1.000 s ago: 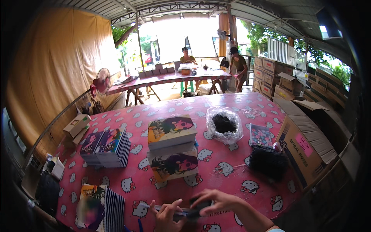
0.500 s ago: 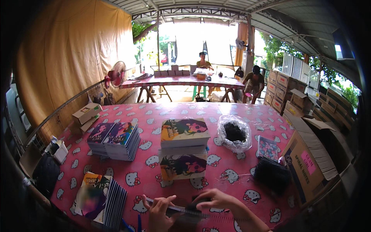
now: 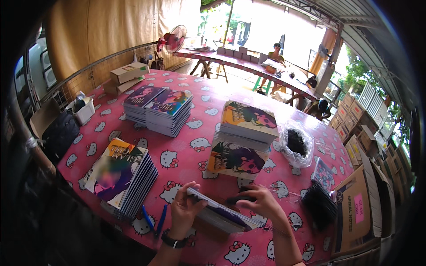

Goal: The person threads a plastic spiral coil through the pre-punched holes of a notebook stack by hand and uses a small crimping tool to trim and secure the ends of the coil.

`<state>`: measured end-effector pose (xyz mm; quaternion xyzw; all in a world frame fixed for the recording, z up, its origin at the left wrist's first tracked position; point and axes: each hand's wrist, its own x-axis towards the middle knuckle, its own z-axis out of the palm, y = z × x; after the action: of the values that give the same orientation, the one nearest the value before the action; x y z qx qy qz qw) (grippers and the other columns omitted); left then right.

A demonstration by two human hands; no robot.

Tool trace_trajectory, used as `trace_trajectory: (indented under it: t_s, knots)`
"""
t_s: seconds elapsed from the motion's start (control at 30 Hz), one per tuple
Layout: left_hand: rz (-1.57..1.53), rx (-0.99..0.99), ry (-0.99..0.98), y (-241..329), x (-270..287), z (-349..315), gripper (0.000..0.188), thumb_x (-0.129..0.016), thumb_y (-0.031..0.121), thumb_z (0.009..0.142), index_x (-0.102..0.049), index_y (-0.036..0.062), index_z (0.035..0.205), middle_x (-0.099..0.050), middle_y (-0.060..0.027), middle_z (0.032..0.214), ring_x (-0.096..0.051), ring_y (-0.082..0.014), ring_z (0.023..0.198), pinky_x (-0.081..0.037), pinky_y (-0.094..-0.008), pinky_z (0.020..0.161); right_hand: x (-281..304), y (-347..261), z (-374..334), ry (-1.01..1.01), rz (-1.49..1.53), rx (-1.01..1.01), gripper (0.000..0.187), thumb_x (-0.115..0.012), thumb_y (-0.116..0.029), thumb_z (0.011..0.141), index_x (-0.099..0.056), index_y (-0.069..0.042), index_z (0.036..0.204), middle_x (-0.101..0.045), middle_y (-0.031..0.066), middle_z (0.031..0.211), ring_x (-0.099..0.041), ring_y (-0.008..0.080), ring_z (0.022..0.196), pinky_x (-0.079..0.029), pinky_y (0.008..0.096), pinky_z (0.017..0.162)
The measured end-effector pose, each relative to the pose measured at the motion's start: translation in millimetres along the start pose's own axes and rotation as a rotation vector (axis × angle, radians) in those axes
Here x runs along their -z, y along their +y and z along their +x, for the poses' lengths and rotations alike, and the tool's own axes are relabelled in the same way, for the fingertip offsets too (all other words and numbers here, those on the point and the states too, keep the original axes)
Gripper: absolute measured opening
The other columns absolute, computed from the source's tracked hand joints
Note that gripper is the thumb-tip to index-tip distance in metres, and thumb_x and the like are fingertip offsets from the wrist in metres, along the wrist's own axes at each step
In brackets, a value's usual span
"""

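Near the front of the table my left hand (image 3: 183, 208) grips the left end of a notebook (image 3: 222, 217), which stands on its edge with its binding side up. A thin dark spiral coil (image 3: 255, 220) runs along that edge, and its loose end trails past the notebook under my right forearm. My right hand (image 3: 262, 201) is closed round a small black object (image 3: 239, 199) just behind the binding edge; its kind is hard to make out. Blue-handled pliers (image 3: 155, 220) lie slightly spread to the left of my left hand. Left of them sits a stack of spiral notebooks (image 3: 120, 177).
Two more notebook stacks (image 3: 157, 108) (image 3: 242, 142) stand farther back. To the right are a plastic bag of black material (image 3: 296, 142), a bundle of black coils (image 3: 320, 204) and a cardboard box (image 3: 358, 208). Two people are around a far table (image 3: 248, 66); a red fan (image 3: 173, 39) stands beside it.
The view has tilted and swung left, so the table appears turned. Both hands still hold the notebook and the black object; the notebook now shows more clearly. The person at the far right has bent lower.
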<state>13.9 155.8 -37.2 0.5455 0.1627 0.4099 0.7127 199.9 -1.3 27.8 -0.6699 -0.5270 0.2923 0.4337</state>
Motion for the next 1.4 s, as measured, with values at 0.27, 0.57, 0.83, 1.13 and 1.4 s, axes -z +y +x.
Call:
trace_trajectory:
  t_s: [0.27, 0.57, 0.83, 1.13, 1.4]
  knots:
    - [-0.029, -0.025, 0.048, -4, 4, 0, 0.058, -0.069, -0.007, 0.076, -0.049, 0.0023, 0.131, -0.054, -0.0007, 0.101, -0.053, -0.0087, 0.094, -0.045, -0.0219, 0.084, 0, -7, 18, 0.009, -0.083, 0.049, 0.060, -0.069, -0.053, 0.073, -0.069, -0.002, 0.104, -0.062, 0.0186, 0.112, -0.056, 0.0285, 0.109, -0.044, 0.0402, 0.090]
    - [-0.113, 0.084, 0.110, 1, 0, 0, 0.039, -0.064, -0.002, 0.082, -0.059, 0.0016, 0.120, -0.049, 0.0043, 0.088, -0.042, -0.0041, 0.076, -0.037, -0.0180, 0.067, -6, -5, 24, -0.207, 0.320, 0.273, 0.052, -0.062, -0.046, 0.084, -0.064, -0.001, 0.112, -0.064, 0.0152, 0.110, -0.051, 0.0278, 0.116, -0.037, 0.0401, 0.099]
    - [-0.291, 0.076, 0.117, -17, 15, 0, 0.032, -0.056, -0.002, 0.088, -0.057, -0.0034, 0.120, -0.061, -0.0053, 0.098, -0.056, -0.0104, 0.089, -0.043, -0.0229, 0.080, -20, 6, 36, -0.154, 0.121, 0.218, 0.041, -0.063, -0.042, 0.085, -0.067, -0.010, 0.111, -0.061, 0.0176, 0.113, -0.056, 0.0281, 0.110, -0.043, 0.0378, 0.093]
    - [-0.312, 0.087, 0.141, -14, 13, 2, 0.030, -0.054, 0.000, 0.090, -0.056, -0.0046, 0.120, -0.061, -0.0047, 0.098, -0.056, -0.0100, 0.087, -0.044, -0.0237, 0.078, -25, 3, 47, -0.176, 0.050, 0.109, 0.051, -0.061, -0.045, 0.086, -0.064, -0.002, 0.113, -0.059, 0.0162, 0.118, -0.054, 0.0229, 0.112, -0.039, 0.0332, 0.096]
    - [-0.236, 0.028, 0.091, -37, 35, 6, 0.028, -0.054, 0.002, 0.090, -0.057, -0.0023, 0.118, -0.062, -0.0076, 0.094, -0.059, -0.0127, 0.084, -0.046, -0.0244, 0.076, -17, -19, 56, -0.211, -0.204, -0.232, 0.054, -0.062, -0.050, 0.083, -0.063, -0.006, 0.115, -0.058, 0.0177, 0.119, -0.049, 0.0287, 0.118, -0.036, 0.0380, 0.101]
